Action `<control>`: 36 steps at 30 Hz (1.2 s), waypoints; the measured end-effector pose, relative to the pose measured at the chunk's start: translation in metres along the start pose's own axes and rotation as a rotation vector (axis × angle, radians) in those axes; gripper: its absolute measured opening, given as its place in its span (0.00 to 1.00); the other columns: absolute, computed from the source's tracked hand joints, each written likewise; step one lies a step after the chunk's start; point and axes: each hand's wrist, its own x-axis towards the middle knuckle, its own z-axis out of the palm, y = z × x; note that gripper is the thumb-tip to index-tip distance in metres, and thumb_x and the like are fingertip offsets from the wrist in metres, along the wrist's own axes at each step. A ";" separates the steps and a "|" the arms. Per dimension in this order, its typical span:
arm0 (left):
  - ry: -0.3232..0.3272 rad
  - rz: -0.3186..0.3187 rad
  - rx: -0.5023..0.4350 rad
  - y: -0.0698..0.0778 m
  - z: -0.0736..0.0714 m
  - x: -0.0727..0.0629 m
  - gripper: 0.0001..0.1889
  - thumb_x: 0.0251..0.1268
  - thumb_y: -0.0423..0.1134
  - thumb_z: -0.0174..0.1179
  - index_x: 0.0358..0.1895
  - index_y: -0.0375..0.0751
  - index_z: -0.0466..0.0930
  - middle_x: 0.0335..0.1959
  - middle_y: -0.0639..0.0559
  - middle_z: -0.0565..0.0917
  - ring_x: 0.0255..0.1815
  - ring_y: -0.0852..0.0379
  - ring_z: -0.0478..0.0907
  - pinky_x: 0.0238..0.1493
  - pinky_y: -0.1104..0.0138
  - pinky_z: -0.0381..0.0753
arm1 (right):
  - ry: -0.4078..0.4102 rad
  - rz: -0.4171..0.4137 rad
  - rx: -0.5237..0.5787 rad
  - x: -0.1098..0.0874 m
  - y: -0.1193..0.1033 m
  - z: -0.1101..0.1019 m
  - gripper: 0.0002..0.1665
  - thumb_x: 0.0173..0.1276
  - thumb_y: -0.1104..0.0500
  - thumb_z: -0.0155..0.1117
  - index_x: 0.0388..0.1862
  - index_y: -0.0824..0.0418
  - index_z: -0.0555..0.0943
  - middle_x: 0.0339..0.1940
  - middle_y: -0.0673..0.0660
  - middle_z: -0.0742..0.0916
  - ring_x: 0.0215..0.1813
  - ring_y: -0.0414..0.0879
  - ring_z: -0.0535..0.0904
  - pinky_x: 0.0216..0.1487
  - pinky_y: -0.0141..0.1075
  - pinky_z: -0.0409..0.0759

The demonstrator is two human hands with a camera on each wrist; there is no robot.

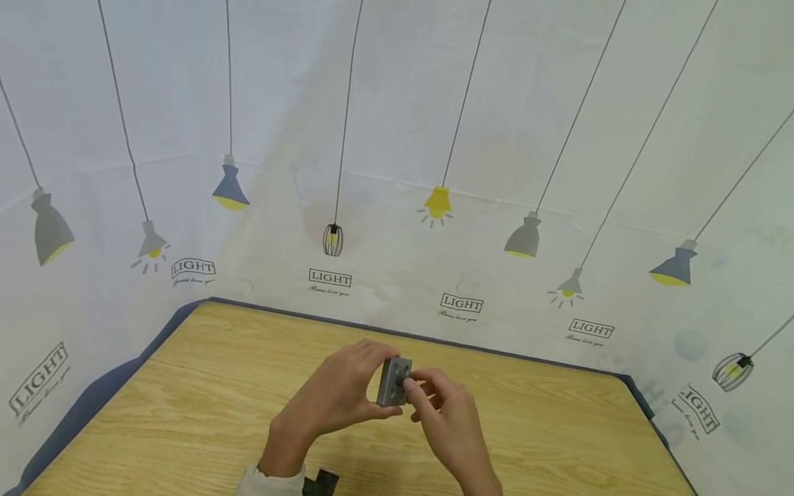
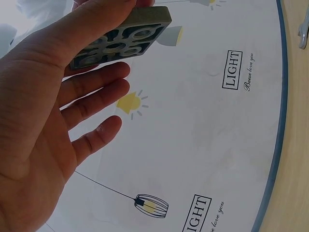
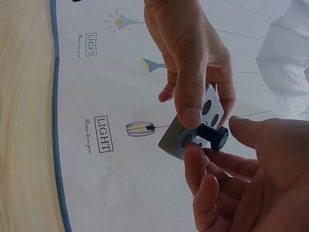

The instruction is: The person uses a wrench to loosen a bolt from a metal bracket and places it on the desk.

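Observation:
My left hand [image 1: 338, 389] grips a small grey metal block [image 1: 387, 387] by its edges, thumb on one side and fingers on the other. The block's face has several round holes, and a black hex bolt [image 3: 213, 137] stands in the middle one, with part of its thread and its head sticking out. Recessed rings [image 2: 116, 46] cover the opposite face in the left wrist view. With thumb and fingertips around the bolt, my right hand [image 1: 449, 420] pinches it close to the block. The other fingers of that hand are bent beneath.
Both hands are raised over a wood-grain table [image 1: 205, 386] with a dark blue edge [image 1: 366, 326]. Behind it hangs a white sheet printed with lamps. Part of a silver metal tool [image 2: 303, 34] lies on the table at the left wrist view's right edge. A black object [image 1: 322, 482] shows beside the left sleeve.

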 end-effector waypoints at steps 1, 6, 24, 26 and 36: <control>0.000 0.001 0.001 0.000 0.000 0.000 0.35 0.44 0.54 0.79 0.57 0.49 0.77 0.51 0.59 0.81 0.53 0.62 0.78 0.52 0.64 0.81 | -0.006 0.000 0.003 0.000 0.000 0.000 0.16 0.73 0.49 0.62 0.46 0.60 0.84 0.33 0.55 0.88 0.26 0.40 0.82 0.28 0.31 0.82; -0.005 0.001 0.001 0.000 0.000 0.000 0.35 0.44 0.55 0.79 0.57 0.47 0.77 0.51 0.58 0.82 0.53 0.61 0.78 0.53 0.62 0.81 | -0.003 -0.002 0.008 0.000 0.002 0.002 0.14 0.72 0.51 0.63 0.42 0.60 0.85 0.30 0.56 0.88 0.25 0.39 0.81 0.28 0.30 0.82; -0.001 0.005 -0.008 0.000 0.002 0.000 0.35 0.44 0.54 0.79 0.57 0.47 0.77 0.51 0.58 0.81 0.54 0.61 0.78 0.53 0.62 0.81 | -0.008 -0.037 -0.015 0.001 0.001 0.000 0.09 0.69 0.59 0.66 0.45 0.62 0.85 0.31 0.54 0.88 0.25 0.38 0.81 0.27 0.30 0.82; -0.004 0.002 -0.011 0.000 0.001 0.000 0.35 0.44 0.54 0.79 0.57 0.47 0.77 0.51 0.57 0.81 0.54 0.61 0.78 0.53 0.62 0.81 | -0.010 -0.044 -0.016 0.000 0.001 0.000 0.09 0.69 0.60 0.66 0.45 0.62 0.85 0.32 0.55 0.88 0.25 0.37 0.81 0.27 0.30 0.82; -0.005 -0.005 -0.014 -0.001 0.001 -0.001 0.35 0.44 0.54 0.79 0.57 0.48 0.77 0.52 0.57 0.82 0.55 0.60 0.78 0.53 0.61 0.82 | -0.004 -0.081 -0.020 -0.001 0.001 0.000 0.10 0.67 0.61 0.67 0.47 0.60 0.84 0.33 0.55 0.87 0.25 0.36 0.82 0.26 0.29 0.81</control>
